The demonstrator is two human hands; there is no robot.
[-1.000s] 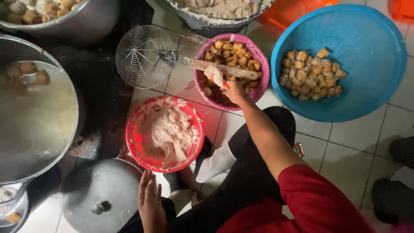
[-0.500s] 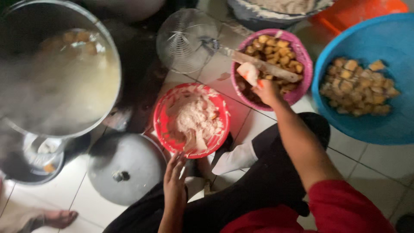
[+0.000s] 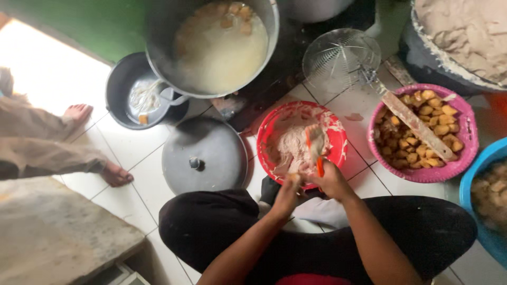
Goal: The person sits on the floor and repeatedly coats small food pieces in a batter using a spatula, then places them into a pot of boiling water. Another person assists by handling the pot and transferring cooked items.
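A red bowl (image 3: pixel 338 138) of pale paste stands on the tiled floor in front of my crossed legs. My right hand (image 3: pixel 332 182) is at its near rim and grips an orange spoon (image 3: pixel 316 143) loaded with paste, held over the bowl. My left hand (image 3: pixel 288 194) is pressed against the right one, fingers closed on what looks like a small fried tofu piece (image 3: pixel 293 178). To the right, a pink bowl (image 3: pixel 465 163) holds several more fried pieces. A wire skimmer (image 3: pixel 340 58) with a wooden handle lies across it.
A large metal pot (image 3: pixel 158 31) of cloudy liquid stands at the back, with its dark lid (image 3: pixel 203 155) on the floor and a small black pot (image 3: pixel 119 92) beside it. A blue basin (image 3: pixel 475 184) and a paste-filled tub (image 3: pixel 422 47) sit right. Another person's feet (image 3: pixel 113 174) are at left.
My right hand left the pink bowl and came back to the red bowl, now with the orange spoon. My left hand rose to meet it. The view swung left.
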